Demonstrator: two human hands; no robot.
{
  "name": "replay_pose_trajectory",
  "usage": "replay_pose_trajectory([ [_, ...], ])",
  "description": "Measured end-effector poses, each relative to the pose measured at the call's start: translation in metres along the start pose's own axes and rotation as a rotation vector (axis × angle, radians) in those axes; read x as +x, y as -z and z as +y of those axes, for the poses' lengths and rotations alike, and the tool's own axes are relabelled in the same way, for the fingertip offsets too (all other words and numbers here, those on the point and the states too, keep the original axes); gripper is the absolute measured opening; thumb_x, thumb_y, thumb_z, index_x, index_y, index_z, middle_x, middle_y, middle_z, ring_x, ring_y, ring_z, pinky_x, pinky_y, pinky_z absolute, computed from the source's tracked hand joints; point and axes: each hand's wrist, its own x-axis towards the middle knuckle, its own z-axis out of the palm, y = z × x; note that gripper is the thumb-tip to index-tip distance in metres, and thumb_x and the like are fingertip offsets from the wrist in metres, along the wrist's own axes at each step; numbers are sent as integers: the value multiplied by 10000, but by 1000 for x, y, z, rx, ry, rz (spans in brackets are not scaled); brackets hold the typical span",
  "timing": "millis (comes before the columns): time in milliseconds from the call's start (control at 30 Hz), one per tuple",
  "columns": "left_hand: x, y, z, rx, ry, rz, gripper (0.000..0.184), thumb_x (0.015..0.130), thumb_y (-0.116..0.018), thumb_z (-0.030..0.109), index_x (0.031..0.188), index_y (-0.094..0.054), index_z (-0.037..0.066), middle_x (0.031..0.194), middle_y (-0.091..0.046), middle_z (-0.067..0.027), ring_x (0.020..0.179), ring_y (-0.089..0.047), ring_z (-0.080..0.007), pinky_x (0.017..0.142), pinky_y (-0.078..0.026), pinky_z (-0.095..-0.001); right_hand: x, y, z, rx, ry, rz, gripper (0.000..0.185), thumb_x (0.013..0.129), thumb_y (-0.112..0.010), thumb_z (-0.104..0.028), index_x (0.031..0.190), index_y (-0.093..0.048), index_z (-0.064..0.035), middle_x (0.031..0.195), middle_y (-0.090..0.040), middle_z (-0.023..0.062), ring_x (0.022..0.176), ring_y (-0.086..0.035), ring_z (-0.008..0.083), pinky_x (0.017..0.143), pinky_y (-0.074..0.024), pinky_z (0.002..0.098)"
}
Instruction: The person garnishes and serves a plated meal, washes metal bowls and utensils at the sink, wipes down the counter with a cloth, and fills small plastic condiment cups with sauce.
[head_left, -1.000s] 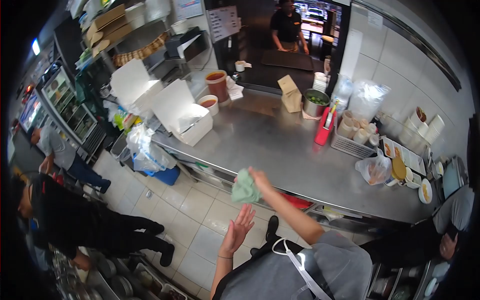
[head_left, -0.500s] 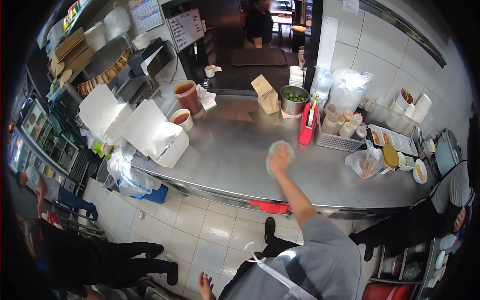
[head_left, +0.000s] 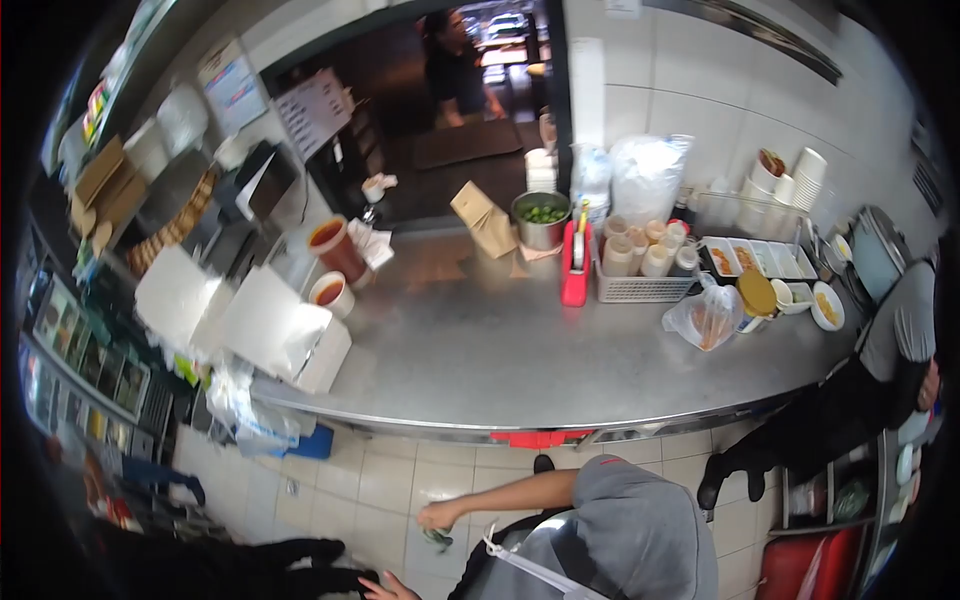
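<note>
Low in the head view, away from the steel counter (head_left: 480, 350), my right hand (head_left: 438, 514) is closed round a green cloth (head_left: 437, 540), which hangs below the fist over the floor. My left hand (head_left: 388, 587) shows at the bottom edge, partly cut off, with its fingers apart and nothing visible in it. The counter's front edge lies beyond both hands. On it, a brown paper bag (head_left: 484, 220), a pot of green limes (head_left: 542, 216) and a red tape dispenser (head_left: 575, 265) stand near the back.
Open white boxes (head_left: 280, 325) and red sauce tubs (head_left: 337, 250) stand at the counter's left. A bottle basket (head_left: 645, 288), tied bag (head_left: 705, 317) and food tray (head_left: 760, 260) are at the right. People stand at both sides and behind the hatch.
My right hand has come off the counter, back toward my body, with the cloth now bunched in it. My left hand is slightly lower and further left. The view has shifted.
</note>
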Motion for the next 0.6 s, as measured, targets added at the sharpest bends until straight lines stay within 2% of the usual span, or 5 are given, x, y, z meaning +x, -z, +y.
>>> replay_pose_trajectory([
  [100,-31,8,11,231,-50,-5,602,843,-514,398,1335,-328,107,1378,-304,-193,1219,-359,-366,930,-323,-553,-37,49,-31,294,-207,101,257,809,-596,-251,894,-590,-8,786,-613,99,713,-569,198,638,-453,357],
  [267,-31,-13,-2,-603,-181,-234,760,817,-442,585,1409,-125,230,1428,-200,-173,1342,-35,-343,1027,-1,-600,-141,193,-125,274,-258,579,296,857,-574,-291,1018,-608,-45,930,-620,47,873,-546,133,802,-439,299],
  [367,-4,-44,-7,10,-234,-357,639,879,-511,317,1408,-175,194,1457,-17,-197,1354,-7,-295,1059,-94,-423,-180,255,-110,-50,-351,785,420,847,-570,-339,1173,-522,-79,1133,-547,106,1036,-506,205,891,-397,335],
  [467,-46,-48,64,-168,-142,-479,651,873,-522,315,1410,-168,216,1463,41,-171,1356,6,-282,1057,-106,-442,-185,264,-100,-493,-915,988,740,803,-526,-531,1377,-259,-147,1395,-243,207,1286,-239,362,998,-246,513],
  [600,-68,-67,108,-241,-325,-608,660,854,-553,234,1405,-194,185,1463,11,-176,1357,7,-285,1058,-97,-443,-144,211,-16,-994,-952,957,705,816,-494,-474,1391,-215,-176,1425,-155,211,1321,-149,366,1004,-186,564],
])
